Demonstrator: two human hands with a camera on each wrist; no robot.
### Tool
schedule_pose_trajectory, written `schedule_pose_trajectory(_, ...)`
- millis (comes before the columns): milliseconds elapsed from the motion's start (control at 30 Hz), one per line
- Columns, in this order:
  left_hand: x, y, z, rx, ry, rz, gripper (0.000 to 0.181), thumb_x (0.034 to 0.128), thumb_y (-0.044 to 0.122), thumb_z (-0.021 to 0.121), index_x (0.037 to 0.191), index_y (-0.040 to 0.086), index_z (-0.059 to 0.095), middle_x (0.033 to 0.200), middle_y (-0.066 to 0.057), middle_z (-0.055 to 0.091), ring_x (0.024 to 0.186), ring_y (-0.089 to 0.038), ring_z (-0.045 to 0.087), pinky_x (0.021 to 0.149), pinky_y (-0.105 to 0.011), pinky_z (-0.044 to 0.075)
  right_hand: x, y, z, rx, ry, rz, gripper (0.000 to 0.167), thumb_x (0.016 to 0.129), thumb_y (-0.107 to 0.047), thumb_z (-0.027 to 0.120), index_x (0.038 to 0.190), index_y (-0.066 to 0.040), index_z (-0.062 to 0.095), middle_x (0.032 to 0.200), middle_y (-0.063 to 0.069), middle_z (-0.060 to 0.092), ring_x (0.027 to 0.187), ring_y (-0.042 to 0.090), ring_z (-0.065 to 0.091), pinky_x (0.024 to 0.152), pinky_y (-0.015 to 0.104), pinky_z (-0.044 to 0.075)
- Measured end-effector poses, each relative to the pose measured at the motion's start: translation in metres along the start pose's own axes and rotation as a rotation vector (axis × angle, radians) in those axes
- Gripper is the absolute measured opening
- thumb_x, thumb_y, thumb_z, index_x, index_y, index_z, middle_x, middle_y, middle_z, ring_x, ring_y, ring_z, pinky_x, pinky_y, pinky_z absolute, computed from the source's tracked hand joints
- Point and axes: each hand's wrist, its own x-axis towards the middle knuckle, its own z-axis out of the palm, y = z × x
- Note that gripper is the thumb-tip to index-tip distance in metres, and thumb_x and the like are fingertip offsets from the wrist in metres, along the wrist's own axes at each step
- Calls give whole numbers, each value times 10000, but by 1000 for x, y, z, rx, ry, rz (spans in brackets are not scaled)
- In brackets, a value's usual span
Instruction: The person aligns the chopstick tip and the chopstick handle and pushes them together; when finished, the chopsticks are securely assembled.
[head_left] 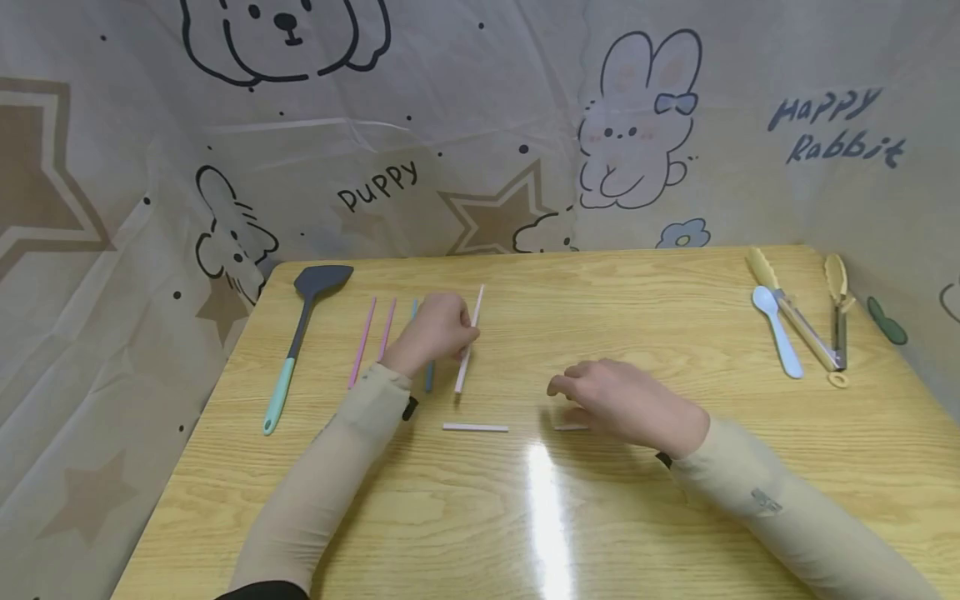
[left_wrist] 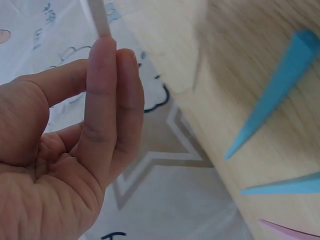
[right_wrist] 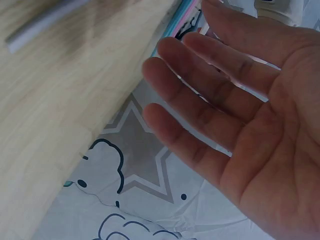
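Note:
My left hand pinches a thin white stick between thumb and fingers; its end shows above the fingertips in the left wrist view. To its left are two pink sticks and two blue sticks, partly covered by the hand in the head view. My right hand hovers over the table with loosely bent fingers and an empty palm. Below its fingers lies a short white stick, partly hidden. Another short white stick lies crosswise between the hands.
A dark spatula with a mint handle lies at the table's left. On the right are a light blue spoon, two pairs of tongs and a small ring. A printed cloth hangs behind the table.

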Motion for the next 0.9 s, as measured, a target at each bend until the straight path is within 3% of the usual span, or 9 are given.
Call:
schedule_pose_trajectory(167,4,-12,2,23,-8,-18,367,916,36,659,553,4,615,559,-110,646,537,-322,662,506,-217,527,-7,-2,7,27,-24,16,171,836,-80,782,976,-60,687,867,48,694,732,179,668,643,302,556)
schedule_pose_trajectory(300,8,-16,4,71,-23,-31,385,899,22,655,517,15,609,542,-102,643,374,-185,529,430,-174,452,-9,-1,14,25,-13,12,159,794,-22,777,887,-86,665,825,27,683,693,163,652,606,283,542)
schedule_pose_trajectory(433,14,-19,4,103,-31,-60,370,873,-8,625,506,23,601,543,-107,643,330,-85,402,357,-176,331,-10,-1,18,9,-4,21,210,753,-20,805,826,-107,629,747,-28,609,622,118,582,552,255,499)
schedule_pose_trajectory(533,18,-21,4,100,-39,-92,338,862,-21,611,526,14,602,563,-120,650,367,-138,498,386,-195,411,-11,-1,19,2,-17,33,262,736,-43,837,797,-120,594,708,-63,546,584,86,512,516,238,454)
schedule_pose_trajectory(667,20,-24,4,56,-48,-151,287,855,-37,618,570,-6,621,583,-138,654,500,-247,654,525,-273,557,-11,-2,22,-19,-38,46,339,704,-68,876,765,-132,549,680,-83,493,569,74,459,496,235,417)
schedule_pose_trajectory(900,22,-31,4,9,-40,-215,256,832,-54,616,579,-17,641,564,-138,646,534,-247,685,573,-273,571,-12,-3,22,-57,-40,50,409,686,-98,891,726,-157,489,656,-93,434,561,71,412,505,248,392)
